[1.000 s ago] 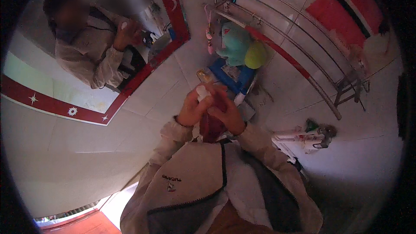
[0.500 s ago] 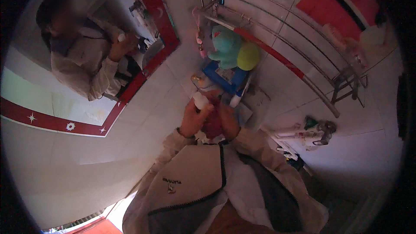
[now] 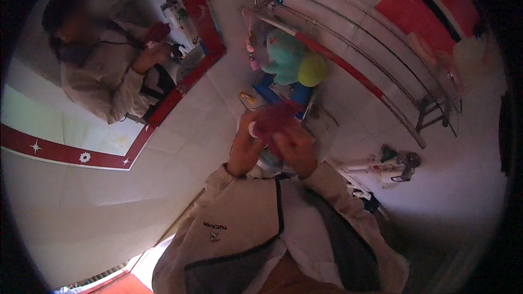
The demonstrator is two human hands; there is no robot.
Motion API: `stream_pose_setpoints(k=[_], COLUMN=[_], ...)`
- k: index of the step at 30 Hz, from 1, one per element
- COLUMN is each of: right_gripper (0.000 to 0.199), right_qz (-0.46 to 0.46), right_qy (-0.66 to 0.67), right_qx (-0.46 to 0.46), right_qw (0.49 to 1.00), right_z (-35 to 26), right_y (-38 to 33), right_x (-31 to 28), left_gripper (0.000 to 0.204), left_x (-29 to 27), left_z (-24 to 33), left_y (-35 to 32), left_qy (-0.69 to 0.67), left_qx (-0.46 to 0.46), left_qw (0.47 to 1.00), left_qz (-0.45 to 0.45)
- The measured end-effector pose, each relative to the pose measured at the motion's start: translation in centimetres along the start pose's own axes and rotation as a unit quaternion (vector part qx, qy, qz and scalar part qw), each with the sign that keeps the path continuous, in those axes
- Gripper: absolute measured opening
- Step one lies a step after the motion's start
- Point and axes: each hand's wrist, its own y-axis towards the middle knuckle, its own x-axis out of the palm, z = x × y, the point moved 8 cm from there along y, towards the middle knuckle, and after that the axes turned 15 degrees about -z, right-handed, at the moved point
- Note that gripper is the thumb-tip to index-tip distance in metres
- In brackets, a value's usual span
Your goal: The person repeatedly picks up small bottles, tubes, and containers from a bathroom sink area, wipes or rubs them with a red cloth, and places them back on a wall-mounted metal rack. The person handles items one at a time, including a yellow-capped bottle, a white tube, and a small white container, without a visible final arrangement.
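In front of my chest, my left hand (image 3: 244,149) is closed around a small white rounded thing (image 3: 253,129), mostly hidden by the fingers and cloth. A crumpled dark red cloth (image 3: 275,117) is bunched in my right hand (image 3: 297,149), whose fingers curl round it. The cloth is raised against the white thing and partly covers it; blur hides its exact edges. Just beyond the hands stands a blue basket (image 3: 299,93), with a teal thing (image 3: 284,57) and a yellow-green rounded thing (image 3: 312,69) at its top.
A red-framed mirror (image 3: 204,65) on the left reflects my arms and hands. A metal rack (image 3: 348,68) runs along the tiled wall, with red towels (image 3: 417,19) at the far right. White pipes and a tap (image 3: 403,166) stick out at the right. A pink hanging cord (image 3: 250,46) dangles near the basket.
The red cloth has come up from between my hands to above the white thing, partly covering it. My right hand has turned inward over the cloth.
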Motion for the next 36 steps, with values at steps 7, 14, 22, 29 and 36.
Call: stream_pose_setpoints(k=[7,14,22,29,36], right_gripper=[0.028,0.027,0.037,0.042,0.037], right_qz=[0.006,-0.032,-0.017,0.021,0.036], right_qy=[0.068,0.145,0.368,0.452,0.292], right_qx=[0.003,0.122,0.164,0.136,0.202], right_qw=[0.998,0.981,0.915,0.881,0.934], right_z=[1.6,3.3,11.8,6.9,10.3], right_y=[1.5,0.3,-0.9,-1.0,-2.2], right_x=[0.5,2.0,4.2,4.3,2.9], left_gripper=[0.061,0.064,0.07,0.055,0.059], left_x=[2.0,2.0,0.9,0.7,1.7], left_z=[-2.1,-4.5,-1.9,0.1,-0.3], left_y=[0.1,-0.2,0.5,1.7,0.8], left_qy=[0.094,-0.093,0.053,-0.141,0.024], left_qx=[0.005,-0.032,0.006,0.0,-0.043], left_qw=[0.994,0.994,0.999,0.99,0.997], left_qz=[-0.062,-0.054,0.003,0.029,0.062])
